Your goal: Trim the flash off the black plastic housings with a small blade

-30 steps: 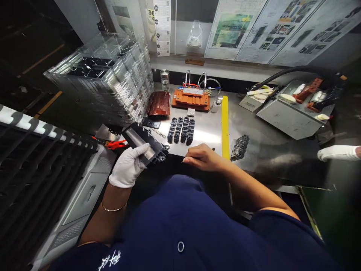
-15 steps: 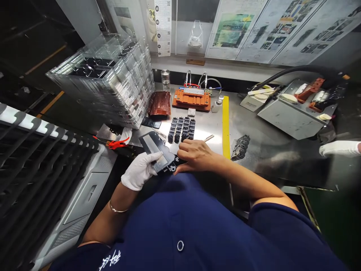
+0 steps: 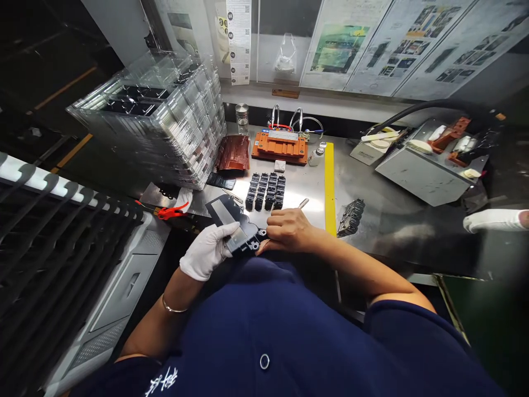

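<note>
My left hand [image 3: 206,251], in a white glove, grips a black plastic housing [image 3: 247,230] by its near left edge, thumb on top. The housing is tilted above the bench edge, close to my body; a pale flat strip runs along its upper face. Bare and with curled fingers, my right hand [image 3: 289,230] is at the housing's right end, beside small ring-shaped lugs. A slim rod-like tool [image 3: 304,203] sticks up behind its knuckles; its working end is hidden. Beyond my hands, several black ribbed parts [image 3: 265,191] stand in rows on the metal bench.
Stacked clear trays [image 3: 182,121] rise at the left, near red-handled pliers [image 3: 171,212]. An orange fixture [image 3: 280,146] stands at the back. Right of the yellow strip [image 3: 329,187] lie another black part [image 3: 351,216] and a grey box machine [image 3: 425,171]. Another person's gloved hand [image 3: 491,220] shows far right.
My right hand has shifted slightly right along the housing end, uncovering more of its lugs. The slim tool behind the knuckles stands at a steeper angle. My left hand keeps its grip.
</note>
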Demonstrator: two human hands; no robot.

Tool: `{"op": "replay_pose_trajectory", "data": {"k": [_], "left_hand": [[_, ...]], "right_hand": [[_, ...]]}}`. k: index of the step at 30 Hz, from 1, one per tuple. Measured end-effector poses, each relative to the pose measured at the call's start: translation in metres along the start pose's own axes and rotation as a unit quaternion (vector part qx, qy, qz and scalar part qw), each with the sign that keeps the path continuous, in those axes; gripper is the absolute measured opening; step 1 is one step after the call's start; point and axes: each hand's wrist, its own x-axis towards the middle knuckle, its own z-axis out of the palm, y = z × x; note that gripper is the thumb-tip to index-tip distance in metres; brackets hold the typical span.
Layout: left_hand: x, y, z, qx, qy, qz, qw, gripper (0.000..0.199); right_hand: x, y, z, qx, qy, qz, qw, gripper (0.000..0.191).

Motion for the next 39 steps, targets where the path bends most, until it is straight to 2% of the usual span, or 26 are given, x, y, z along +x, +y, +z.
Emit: {"op": "replay_pose_trajectory", "data": {"k": [3,6,9,11,13,14,16,18,19,21,23,26,29,31,34,39], "left_hand": [[0.000,0.002,0.000,-0.025,-0.012,-0.029,0.999,0.016],[-0.002,0.007,0.002,-0.060,-0.027,-0.101,0.993,0.022],[-0.007,0.012,0.001,-0.053,-0.061,-0.114,0.990,0.027],[-0.012,0.011,-0.002,-0.007,-0.068,-0.045,0.997,0.024],[-0.018,0.006,-0.005,0.074,-0.030,0.087,0.993,0.019],[-0.020,0.003,-0.007,0.121,0.004,0.172,0.978,0.016],[-0.021,-0.005,-0.008,0.212,0.072,0.323,0.919,0.013],[-0.018,-0.013,-0.007,0.270,0.117,0.397,0.869,0.007],[-0.015,-0.016,-0.006,0.285,0.130,0.407,0.858,0.005],[-0.009,-0.020,-0.004,0.286,0.152,0.403,0.856,0.012],[-0.003,-0.021,-0.001,0.259,0.170,0.404,0.861,0.021],[0.000,-0.019,0.001,0.211,0.189,0.398,0.872,0.029],[-0.006,-0.014,-0.002,0.210,0.162,0.372,0.889,0.035],[-0.010,-0.011,-0.004,0.231,0.121,0.343,0.902,0.039],[-0.015,-0.009,-0.006,0.255,0.086,0.302,0.914,0.044],[-0.020,-0.007,-0.004,0.274,0.050,0.294,0.914,0.043]], "right_hand": [[-0.003,-0.001,0.002,0.031,0.044,0.015,0.998,0.052],[-0.004,-0.003,0.005,0.074,0.058,-0.024,0.995,0.035],[-0.003,-0.004,0.008,0.119,0.073,-0.023,0.990,0.037],[-0.001,-0.004,0.010,0.143,0.108,0.031,0.983,0.047],[0.000,-0.005,0.013,0.157,0.140,0.099,0.973,0.054],[0.001,-0.006,0.015,0.161,0.153,0.130,0.966,0.055],[0.003,-0.010,0.022,0.169,0.172,0.177,0.954,0.054],[0.005,-0.015,0.032,0.178,0.190,0.211,0.942,0.054],[0.006,-0.017,0.037,0.184,0.202,0.225,0.935,0.054],[0.008,-0.020,0.045,0.202,0.215,0.248,0.923,0.056],[0.008,-0.021,0.046,0.248,0.192,0.255,0.915,0.057],[0.007,-0.020,0.036,0.343,0.139,0.259,0.892,0.049],[0.007,-0.018,0.021,0.357,0.124,0.310,0.872,0.038],[0.006,-0.019,0.014,0.334,0.101,0.333,0.876,0.035],[0.005,-0.021,0.009,0.311,0.067,0.327,0.890,0.032],[0.002,-0.022,0.007,0.336,0.030,0.253,0.907,0.036]]}}
